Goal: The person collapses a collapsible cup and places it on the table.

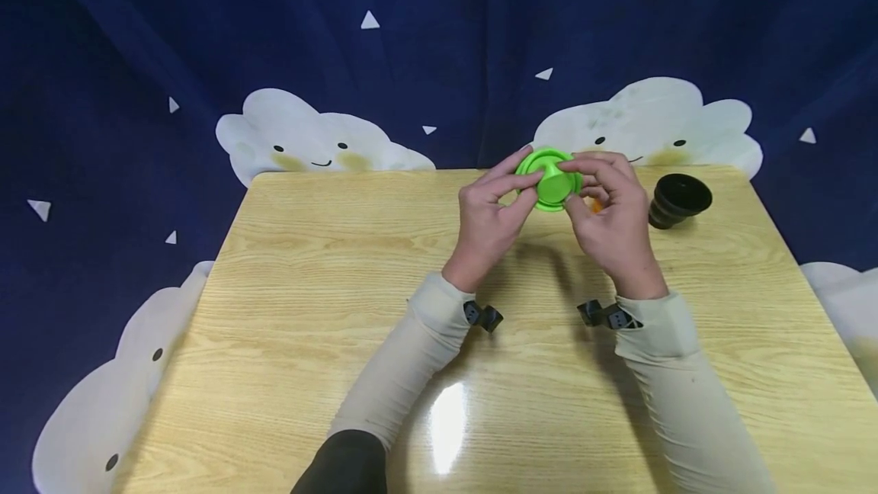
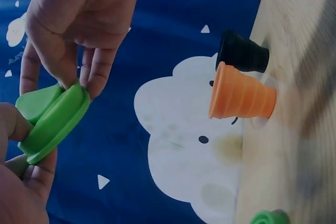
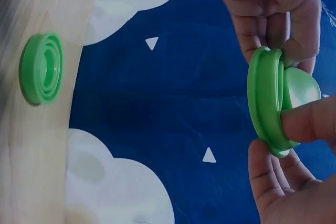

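Both hands hold a green collapsible cup (image 1: 554, 187) above the far part of the table. It is mostly flattened, with its small base standing out from the wide rings. My left hand (image 1: 491, 210) pinches its left side, thumb and fingers at the base and rim. My right hand (image 1: 613, 208) pinches the right side. In the right wrist view the folded rings (image 3: 266, 98) and the rounded base (image 3: 302, 88) show edge-on between the fingers.
An orange ribbed cup (image 2: 244, 93) stands extended beside a black ribbed cup (image 1: 679, 200); in the head view my right hand mostly covers the orange one. Another green cup (image 3: 42, 69) sits flattened on the wooden table (image 1: 309, 288). Behind hangs a dark blue curtain (image 1: 439, 59).
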`<act>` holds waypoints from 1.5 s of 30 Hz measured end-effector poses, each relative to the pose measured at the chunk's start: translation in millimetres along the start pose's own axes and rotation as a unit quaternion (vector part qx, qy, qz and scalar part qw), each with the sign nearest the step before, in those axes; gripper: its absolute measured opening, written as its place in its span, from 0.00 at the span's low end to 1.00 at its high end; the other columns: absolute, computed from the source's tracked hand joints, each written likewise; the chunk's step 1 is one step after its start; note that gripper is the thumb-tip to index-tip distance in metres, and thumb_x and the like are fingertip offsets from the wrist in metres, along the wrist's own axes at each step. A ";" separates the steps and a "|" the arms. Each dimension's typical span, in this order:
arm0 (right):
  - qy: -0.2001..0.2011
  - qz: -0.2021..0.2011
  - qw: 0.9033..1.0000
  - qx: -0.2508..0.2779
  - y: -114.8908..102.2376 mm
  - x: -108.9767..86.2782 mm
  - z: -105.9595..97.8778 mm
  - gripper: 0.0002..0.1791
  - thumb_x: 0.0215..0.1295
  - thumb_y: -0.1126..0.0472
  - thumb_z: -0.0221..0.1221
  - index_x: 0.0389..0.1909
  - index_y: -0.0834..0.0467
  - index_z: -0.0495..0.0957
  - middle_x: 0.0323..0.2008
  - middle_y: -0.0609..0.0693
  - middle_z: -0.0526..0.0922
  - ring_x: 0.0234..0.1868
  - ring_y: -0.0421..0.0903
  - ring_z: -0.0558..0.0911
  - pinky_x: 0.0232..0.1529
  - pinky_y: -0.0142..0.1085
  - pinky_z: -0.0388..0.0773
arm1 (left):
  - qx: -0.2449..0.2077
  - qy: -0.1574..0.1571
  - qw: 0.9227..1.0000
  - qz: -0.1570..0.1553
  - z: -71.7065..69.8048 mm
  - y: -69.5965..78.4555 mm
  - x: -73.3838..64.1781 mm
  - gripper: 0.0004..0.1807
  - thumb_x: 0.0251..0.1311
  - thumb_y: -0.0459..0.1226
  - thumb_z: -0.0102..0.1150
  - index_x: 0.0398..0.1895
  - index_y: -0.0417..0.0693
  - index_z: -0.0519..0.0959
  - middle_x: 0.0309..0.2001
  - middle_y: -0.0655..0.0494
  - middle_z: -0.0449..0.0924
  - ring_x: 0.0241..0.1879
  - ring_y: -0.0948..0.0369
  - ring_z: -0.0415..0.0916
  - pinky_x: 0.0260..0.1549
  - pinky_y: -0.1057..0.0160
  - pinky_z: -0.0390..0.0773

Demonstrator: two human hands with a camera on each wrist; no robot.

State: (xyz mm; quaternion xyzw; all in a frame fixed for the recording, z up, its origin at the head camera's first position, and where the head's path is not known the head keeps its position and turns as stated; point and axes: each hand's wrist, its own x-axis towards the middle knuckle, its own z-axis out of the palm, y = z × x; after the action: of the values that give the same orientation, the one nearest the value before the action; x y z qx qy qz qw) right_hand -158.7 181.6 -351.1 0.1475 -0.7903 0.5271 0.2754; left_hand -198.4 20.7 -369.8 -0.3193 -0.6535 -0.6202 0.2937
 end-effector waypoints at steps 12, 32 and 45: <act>0.036 -0.175 0.963 -0.200 -10.2 -1.3 7.1 0.22 0.55 0.80 0.52 0.48 0.65 0.84 0.47 0.70 0.75 0.43 0.61 0.80 0.37 0.46 0.79 | 0.089 -0.012 0.996 0.027 -4.1 19.2 8.2 0.09 0.52 0.19 0.60 0.33 0.31 0.88 0.51 0.38 0.83 0.50 0.51 0.83 0.52 0.68 0.79; 0.028 -0.110 0.985 -0.133 -14.4 -9.5 7.8 0.23 0.57 0.81 0.59 0.52 0.62 0.86 0.49 0.63 0.79 0.42 0.54 0.81 0.40 0.35 0.76 | -0.058 0.005 0.989 -0.138 -5.9 22.3 5.1 0.08 0.58 0.17 0.58 0.35 0.28 0.86 0.51 0.43 0.84 0.51 0.60 0.83 0.47 0.63 0.84; 0.005 0.080 0.978 0.194 -15.3 -8.4 -9.0 0.23 0.52 0.86 0.64 0.50 0.71 0.83 0.47 0.59 0.84 0.43 0.47 0.87 0.46 0.32 0.84 | -0.259 0.055 0.929 -0.259 -12.8 25.8 12.8 0.13 0.53 0.14 0.64 0.43 0.17 0.80 0.43 0.37 0.86 0.49 0.50 0.84 0.45 0.60 0.85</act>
State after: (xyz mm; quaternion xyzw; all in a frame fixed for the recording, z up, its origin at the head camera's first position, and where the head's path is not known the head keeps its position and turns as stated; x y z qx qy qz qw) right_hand -141.4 183.2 -342.0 0.1323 -0.6811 0.6911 0.2025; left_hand -186.4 9.3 -342.9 -0.1695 -0.5132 -0.8388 0.0658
